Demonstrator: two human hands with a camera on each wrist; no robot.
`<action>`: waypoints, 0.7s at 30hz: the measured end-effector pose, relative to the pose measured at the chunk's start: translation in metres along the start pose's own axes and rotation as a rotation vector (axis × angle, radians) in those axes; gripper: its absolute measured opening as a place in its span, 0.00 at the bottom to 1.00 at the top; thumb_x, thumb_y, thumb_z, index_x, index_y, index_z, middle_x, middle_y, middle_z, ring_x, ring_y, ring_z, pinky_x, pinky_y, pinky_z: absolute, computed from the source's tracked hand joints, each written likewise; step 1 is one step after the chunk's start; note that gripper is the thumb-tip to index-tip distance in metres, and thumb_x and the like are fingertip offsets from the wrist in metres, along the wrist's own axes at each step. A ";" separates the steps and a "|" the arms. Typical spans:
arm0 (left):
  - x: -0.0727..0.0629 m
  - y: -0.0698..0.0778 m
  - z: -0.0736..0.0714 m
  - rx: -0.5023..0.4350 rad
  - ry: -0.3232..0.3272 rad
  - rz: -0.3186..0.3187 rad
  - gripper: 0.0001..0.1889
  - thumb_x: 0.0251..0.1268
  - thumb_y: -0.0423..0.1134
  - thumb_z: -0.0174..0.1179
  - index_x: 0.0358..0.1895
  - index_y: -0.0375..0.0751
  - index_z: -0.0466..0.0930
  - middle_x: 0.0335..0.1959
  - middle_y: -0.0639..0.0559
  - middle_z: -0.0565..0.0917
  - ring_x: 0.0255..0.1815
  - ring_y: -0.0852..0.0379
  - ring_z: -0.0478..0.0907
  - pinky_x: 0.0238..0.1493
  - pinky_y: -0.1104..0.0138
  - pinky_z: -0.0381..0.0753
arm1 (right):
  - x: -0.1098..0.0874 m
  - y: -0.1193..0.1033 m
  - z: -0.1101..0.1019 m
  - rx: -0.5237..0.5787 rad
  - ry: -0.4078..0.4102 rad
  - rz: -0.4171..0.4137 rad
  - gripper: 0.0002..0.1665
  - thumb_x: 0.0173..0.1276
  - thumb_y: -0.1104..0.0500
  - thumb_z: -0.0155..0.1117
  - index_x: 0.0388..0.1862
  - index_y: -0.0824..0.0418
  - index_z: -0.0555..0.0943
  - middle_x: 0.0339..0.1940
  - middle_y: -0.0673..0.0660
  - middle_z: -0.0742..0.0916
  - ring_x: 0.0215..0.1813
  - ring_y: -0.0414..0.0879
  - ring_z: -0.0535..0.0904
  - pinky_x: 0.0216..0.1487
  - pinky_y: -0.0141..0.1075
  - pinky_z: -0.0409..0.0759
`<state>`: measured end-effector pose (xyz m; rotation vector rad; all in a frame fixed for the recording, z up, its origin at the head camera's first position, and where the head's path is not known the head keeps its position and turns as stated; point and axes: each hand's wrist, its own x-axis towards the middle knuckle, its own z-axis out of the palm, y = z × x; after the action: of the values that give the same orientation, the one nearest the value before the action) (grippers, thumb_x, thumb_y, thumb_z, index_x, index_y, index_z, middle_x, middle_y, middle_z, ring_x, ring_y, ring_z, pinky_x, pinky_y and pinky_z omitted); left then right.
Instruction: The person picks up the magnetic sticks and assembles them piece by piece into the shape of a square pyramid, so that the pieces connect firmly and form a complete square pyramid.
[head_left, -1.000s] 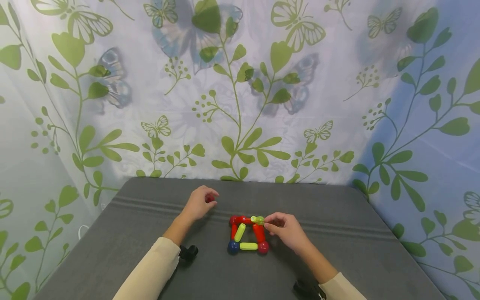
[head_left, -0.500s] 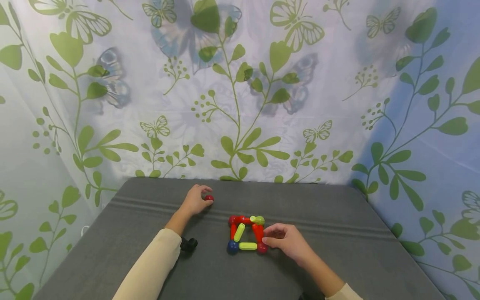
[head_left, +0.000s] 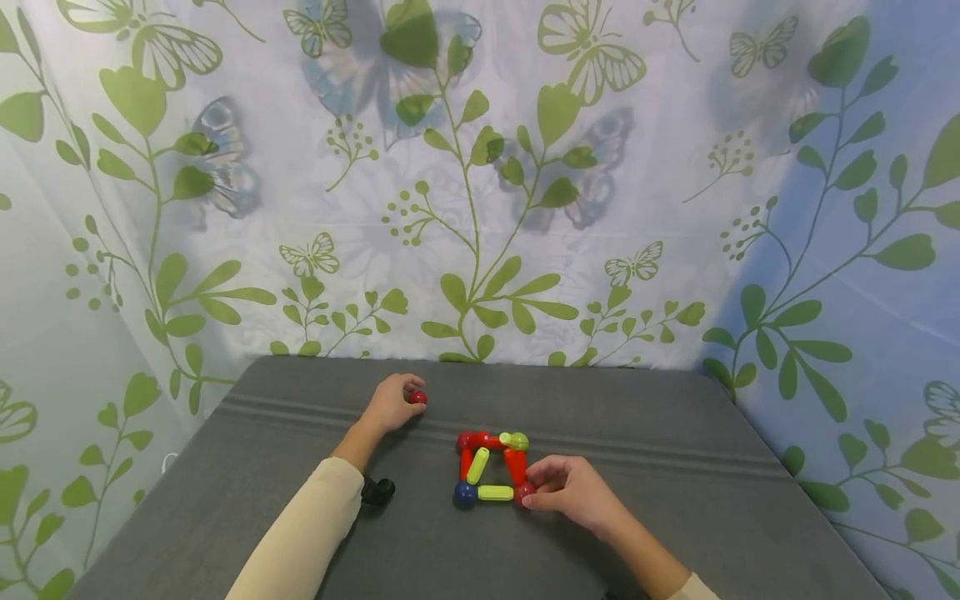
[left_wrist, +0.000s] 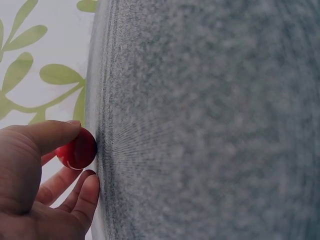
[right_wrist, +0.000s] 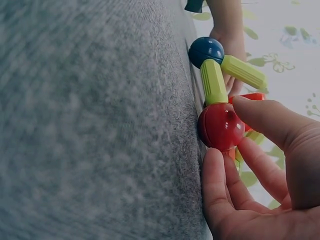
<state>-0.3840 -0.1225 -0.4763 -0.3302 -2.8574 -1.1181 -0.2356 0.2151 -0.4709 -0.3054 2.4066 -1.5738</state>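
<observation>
On the grey table lies a four-sided frame of magnetic rods and balls. Its corners are a blue ball [head_left: 465,494], a green ball [head_left: 519,442] and two red ones. Between the blue ball and the near-right red ball [head_left: 522,496] runs a yellow-green rod [head_left: 496,492]; another yellow-green rod [right_wrist: 243,71] sticks up from the blue ball. My right hand [head_left: 573,493] pinches that near-right red ball between thumb and fingers. Farther back on the left, my left hand [head_left: 392,404] holds a loose red ball [left_wrist: 77,150] with thumb and fingertips, close to the table surface.
Behind the grey table [head_left: 645,417] hangs a white curtain [head_left: 480,208] with green leaves and butterflies. A black wrist device [head_left: 377,492] is at the left forearm, beside the cream sleeve [head_left: 307,533].
My right hand has left the green ball and moved nearer, down to the front-right red ball. My left hand has shifted slightly, and its red ball shows more between the fingers.
</observation>
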 end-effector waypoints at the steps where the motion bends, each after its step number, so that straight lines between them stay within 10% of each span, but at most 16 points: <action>1: 0.000 0.000 0.000 -0.002 0.000 0.005 0.20 0.63 0.35 0.71 0.58 0.39 0.82 0.55 0.38 0.82 0.51 0.43 0.80 0.54 0.49 0.81 | 0.000 0.000 0.000 -0.005 -0.006 0.001 0.21 0.57 0.59 0.81 0.49 0.65 0.86 0.40 0.57 0.90 0.40 0.47 0.83 0.38 0.35 0.83; 21: -0.012 0.007 0.004 -0.033 0.003 0.073 0.15 0.61 0.33 0.72 0.51 0.40 0.85 0.47 0.44 0.86 0.47 0.48 0.83 0.50 0.52 0.83 | -0.002 0.003 0.004 -0.073 0.006 -0.044 0.19 0.56 0.59 0.81 0.46 0.62 0.88 0.38 0.55 0.91 0.38 0.44 0.85 0.35 0.32 0.82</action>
<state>-0.3710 -0.1168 -0.4760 -0.4307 -2.8017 -1.1524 -0.2330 0.2135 -0.4749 -0.3697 2.4826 -1.5093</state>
